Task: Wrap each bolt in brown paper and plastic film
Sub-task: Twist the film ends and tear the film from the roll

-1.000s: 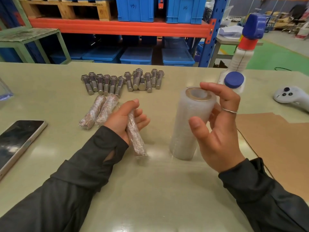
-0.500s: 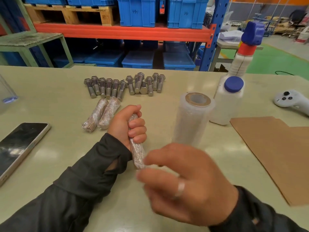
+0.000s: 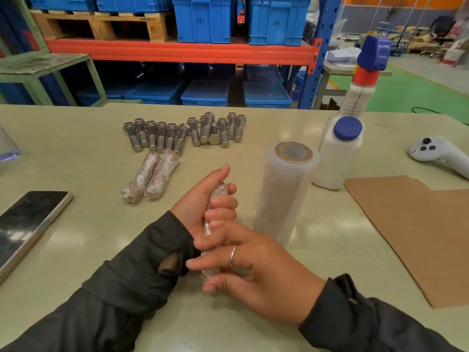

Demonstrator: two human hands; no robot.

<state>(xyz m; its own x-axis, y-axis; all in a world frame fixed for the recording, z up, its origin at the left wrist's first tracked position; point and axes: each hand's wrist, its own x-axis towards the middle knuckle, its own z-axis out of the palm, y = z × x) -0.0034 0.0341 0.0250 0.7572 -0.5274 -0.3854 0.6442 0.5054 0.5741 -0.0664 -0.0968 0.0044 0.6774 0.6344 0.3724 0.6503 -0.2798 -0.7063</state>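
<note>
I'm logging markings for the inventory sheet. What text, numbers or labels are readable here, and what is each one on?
"431", handwritten and only roughly legible: left blue crate on the rack.
"14", handwritten: right blue crate.
Stamped print on the wooden pallet: too blurred to read.
Small mark on the white controller: too small to read.

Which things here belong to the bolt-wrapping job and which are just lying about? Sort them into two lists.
Job:
wrapped bolt gripped by left hand, right hand on its lower end
two finished wrapped bolts
bare bolts
film roll
brown paper

Lying about:
phone
white controller
two bottles
</note>
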